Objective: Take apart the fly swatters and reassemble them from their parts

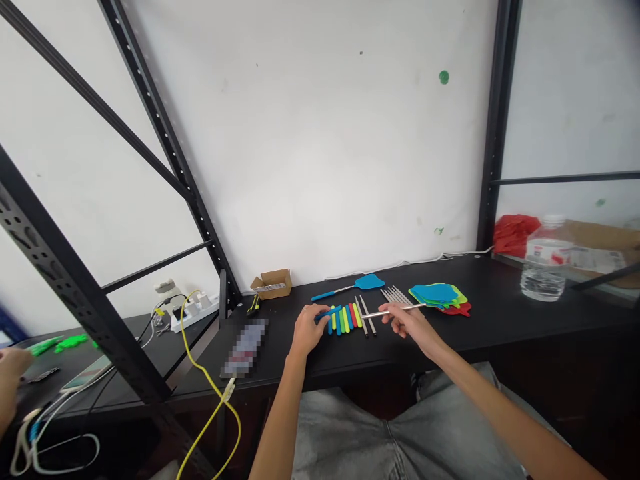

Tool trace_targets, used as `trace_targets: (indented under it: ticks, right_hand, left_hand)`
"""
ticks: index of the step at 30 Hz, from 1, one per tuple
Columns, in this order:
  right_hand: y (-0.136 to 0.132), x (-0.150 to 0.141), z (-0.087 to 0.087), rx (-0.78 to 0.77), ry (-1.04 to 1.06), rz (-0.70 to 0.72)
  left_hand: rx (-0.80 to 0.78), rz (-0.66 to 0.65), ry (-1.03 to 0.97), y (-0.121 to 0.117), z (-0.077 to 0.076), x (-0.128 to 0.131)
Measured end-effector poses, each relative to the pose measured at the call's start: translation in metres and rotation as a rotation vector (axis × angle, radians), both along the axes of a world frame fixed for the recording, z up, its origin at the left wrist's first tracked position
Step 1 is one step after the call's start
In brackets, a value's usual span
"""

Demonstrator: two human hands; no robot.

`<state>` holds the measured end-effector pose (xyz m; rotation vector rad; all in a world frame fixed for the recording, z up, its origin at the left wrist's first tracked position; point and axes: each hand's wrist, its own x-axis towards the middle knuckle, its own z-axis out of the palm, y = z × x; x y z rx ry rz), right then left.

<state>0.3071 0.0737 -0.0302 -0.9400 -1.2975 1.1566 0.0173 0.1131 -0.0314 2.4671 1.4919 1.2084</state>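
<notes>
The person's left hand (307, 325) is pinching a blue handle (330, 311) between thumb and fingers, above the far end of a row of coloured handles (346, 320). The right hand (404, 317) is pinching a metal rod (385, 312) with thumb and forefinger, its other fingers hanging loosely curled. The rod is lying crosswise in the grasp, its near end pointing leftward and standing apart from the blue handle. Whether its far end is touching the stack of flat heads (440, 295) cannot be told.

On the black surface (480, 333), two loose rods (369, 319) are lying just right of the handles, and a bunch of rods (396, 295) is lying farther right, beside the flat heads. Behind the row, an assembled paddle (370, 282) is showing a blue grip, a metal shaft and a blue head.

In this inspector's judgement, the step in hand is fitting rod to handle, the two not yet joining. The next move is calling for lining up the rod's end with the handle's end, both grips staying firm.
</notes>
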Motion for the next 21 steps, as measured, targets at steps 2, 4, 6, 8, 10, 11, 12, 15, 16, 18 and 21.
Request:
trace_targets:
  ticks: [2, 4, 6, 8, 10, 11, 12, 15, 16, 18, 21]
  right_hand:
    - [-0.002, -0.003, -0.001, 0.044, 0.000, -0.007]
    - [-0.003, -0.005, -0.001, 0.066, 0.002, 0.002]
    - [-0.005, -0.007, -0.001, 0.065, 0.006, 0.016]
    - [-0.006, -0.008, 0.000, 0.036, 0.018, 0.035]
    - [-0.008, -0.009, 0.001, 0.003, 0.034, 0.060]
    - [-0.009, -0.009, 0.001, -0.006, 0.038, 0.074]
    - [-0.010, -0.010, 0.001, -0.009, 0.040, 0.086]
    - [-0.012, -0.014, 0.000, 0.014, 0.025, 0.111]
    - [-0.013, -0.016, 0.000, 0.023, 0.017, 0.118]
    - [-0.014, -0.018, -0.002, 0.041, 0.006, 0.129]
    - [-0.014, -0.021, -0.003, 0.061, 0.000, 0.137]
  left_hand:
    - [-0.002, -0.015, -0.001, 0.000, 0.000, 0.000]
    - [-0.003, -0.029, -0.004, -0.001, 0.001, 0.001]
    - [-0.005, -0.042, -0.009, -0.001, 0.001, 0.001]
    - [-0.009, -0.052, -0.013, -0.001, 0.001, 0.000]
    - [-0.009, -0.060, -0.018, 0.000, 0.000, 0.000]
    - [-0.007, -0.063, -0.019, 0.000, 0.000, 0.000]
    - [-0.003, -0.065, -0.020, 0.001, -0.001, 0.000]
    - [0.002, -0.069, -0.015, 0.002, -0.001, -0.001]
    - [0.003, -0.069, -0.014, 0.002, -0.001, -0.001]
    - [0.002, -0.069, -0.013, 0.002, -0.001, -0.001]
    - [0.001, -0.080, -0.016, 0.002, -0.001, 0.000]
